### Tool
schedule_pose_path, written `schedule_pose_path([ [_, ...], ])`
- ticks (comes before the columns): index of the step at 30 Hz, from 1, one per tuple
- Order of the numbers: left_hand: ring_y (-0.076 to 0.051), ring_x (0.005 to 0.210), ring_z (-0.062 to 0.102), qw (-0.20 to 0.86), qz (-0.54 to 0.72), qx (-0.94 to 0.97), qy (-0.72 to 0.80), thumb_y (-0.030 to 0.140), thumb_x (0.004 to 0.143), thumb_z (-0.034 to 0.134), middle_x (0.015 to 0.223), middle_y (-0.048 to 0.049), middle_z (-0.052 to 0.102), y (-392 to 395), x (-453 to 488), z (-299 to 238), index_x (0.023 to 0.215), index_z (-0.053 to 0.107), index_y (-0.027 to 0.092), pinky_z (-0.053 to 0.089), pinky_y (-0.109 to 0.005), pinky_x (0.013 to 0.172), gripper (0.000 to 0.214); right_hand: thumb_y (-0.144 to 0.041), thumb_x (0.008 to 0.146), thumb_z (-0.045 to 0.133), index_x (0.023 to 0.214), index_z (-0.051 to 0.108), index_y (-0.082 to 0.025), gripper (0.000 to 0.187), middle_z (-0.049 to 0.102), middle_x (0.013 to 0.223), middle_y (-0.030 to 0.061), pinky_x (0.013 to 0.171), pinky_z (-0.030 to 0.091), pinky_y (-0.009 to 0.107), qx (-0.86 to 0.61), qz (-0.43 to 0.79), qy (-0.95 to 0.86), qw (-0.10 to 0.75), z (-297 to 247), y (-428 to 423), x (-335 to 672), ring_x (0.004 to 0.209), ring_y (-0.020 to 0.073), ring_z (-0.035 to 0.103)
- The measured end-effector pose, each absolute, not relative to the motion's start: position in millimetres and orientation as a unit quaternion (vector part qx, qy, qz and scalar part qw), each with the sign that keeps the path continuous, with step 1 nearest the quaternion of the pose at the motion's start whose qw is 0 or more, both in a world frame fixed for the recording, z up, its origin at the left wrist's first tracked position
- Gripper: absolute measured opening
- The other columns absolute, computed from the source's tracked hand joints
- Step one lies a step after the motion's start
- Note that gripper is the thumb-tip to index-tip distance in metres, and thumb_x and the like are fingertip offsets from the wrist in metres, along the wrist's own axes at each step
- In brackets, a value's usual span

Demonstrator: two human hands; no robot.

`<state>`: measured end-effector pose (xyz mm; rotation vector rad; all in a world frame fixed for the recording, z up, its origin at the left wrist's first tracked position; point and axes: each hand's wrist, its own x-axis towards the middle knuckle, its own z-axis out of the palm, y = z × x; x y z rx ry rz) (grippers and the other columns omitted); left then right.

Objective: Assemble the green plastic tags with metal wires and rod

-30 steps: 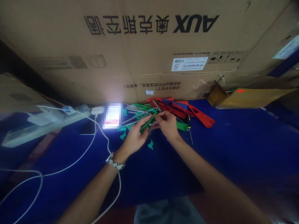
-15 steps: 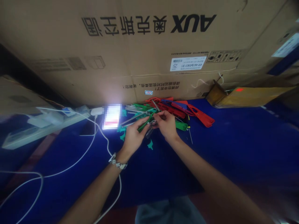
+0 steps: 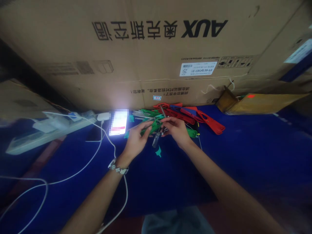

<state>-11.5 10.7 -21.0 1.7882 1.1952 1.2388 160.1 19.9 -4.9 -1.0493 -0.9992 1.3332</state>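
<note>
My left hand (image 3: 135, 142), with a metal bracelet on the wrist, is closed around a green plastic strip (image 3: 150, 127) held above a blue cloth (image 3: 243, 152). My right hand (image 3: 176, 130) is pinched on the same piece from the right, its fingertips meeting the left hand's. A small dark and silvery part (image 3: 156, 140) hangs below between the two hands. Just behind them lies a pile of green strips (image 3: 146, 113) and red strips (image 3: 207, 119). A small teal piece (image 3: 159, 151) lies on the cloth below the hands.
A lit phone (image 3: 118, 122) lies left of the hands, with a white cable (image 3: 97, 152) running from it toward me. A white power strip (image 3: 48, 128) sits at the left. A big cardboard box (image 3: 156, 48) walls the back; a smaller open box (image 3: 255, 103) lies at the right.
Both hands stay on the green strip with small finger shifts. The dangling dark part now hangs lower between them. The view has tilted slightly.
</note>
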Motion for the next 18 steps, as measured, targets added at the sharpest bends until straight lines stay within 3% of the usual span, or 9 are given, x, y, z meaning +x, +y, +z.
schedule_pose_path([
  [3,-0.020,0.076,0.074,0.379,0.475,0.645,0.464,0.038,0.092,0.061,0.112,-0.0107,0.075,12.1,-18.1,-15.5,0.119,0.068,0.015,0.062,-0.030,0.061,0.035,-0.026,0.064,0.074,0.078,0.068,-0.018,0.017,0.064,0.064,-0.0029,0.042,0.056,0.025,-0.426,0.560,-0.414,0.577,1.2,21.4,165.4,0.051,0.0124,0.062],
  [6,-0.016,0.066,0.073,0.372,0.489,0.634,0.469,0.038,0.092,0.062,0.111,-0.0103,0.075,12.9,-23.6,-9.8,0.117,0.069,0.016,0.058,-0.027,0.056,0.035,-0.028,0.067,0.071,0.079,0.068,-0.018,0.016,0.064,0.065,-0.0014,0.043,0.054,0.026,-0.412,0.549,-0.413,0.598,8.9,21.5,169.9,0.049,0.0124,0.061],
  [10,-0.018,0.071,0.073,0.305,0.492,0.651,0.490,0.038,0.093,0.060,0.119,-0.0107,0.073,14.0,-29.1,-8.0,0.118,0.071,0.018,0.058,-0.028,0.054,0.034,-0.031,0.069,0.073,0.078,0.068,-0.019,0.016,0.063,0.065,-0.0016,0.043,0.052,0.026,-0.399,0.533,-0.437,0.605,13.6,16.2,169.3,0.051,0.0127,0.061],
  [13,-0.023,0.090,0.073,0.263,0.494,0.660,0.501,0.034,0.092,0.061,0.122,-0.0098,0.073,14.7,-31.2,-10.2,0.120,0.071,0.020,0.062,-0.031,0.062,0.033,-0.035,0.069,0.076,0.078,0.068,-0.019,0.019,0.064,0.065,-0.0018,0.044,0.052,0.025,-0.392,0.530,-0.451,0.601,12.3,9.4,166.7,0.053,0.0135,0.062],
  [15,-0.026,0.100,0.072,0.272,0.496,0.659,0.496,0.032,0.090,0.062,0.121,-0.0103,0.073,15.2,-31.1,-12.1,0.119,0.071,0.019,0.064,-0.034,0.068,0.033,-0.035,0.069,0.076,0.079,0.069,-0.019,0.020,0.067,0.067,-0.0006,0.047,0.053,0.026,-0.395,0.532,-0.449,0.600,11.6,5.5,166.5,0.056,0.0144,0.064],
  [18,-0.026,0.097,0.073,0.309,0.504,0.642,0.488,0.034,0.089,0.064,0.121,-0.0126,0.072,16.9,-30.5,-15.1,0.117,0.071,0.016,0.065,-0.037,0.073,0.034,-0.035,0.073,0.070,0.087,0.072,-0.018,0.022,0.076,0.086,0.0052,0.054,0.056,0.028,-0.389,0.580,-0.435,0.569,12.7,2.7,170.1,0.069,0.0184,0.070],
])
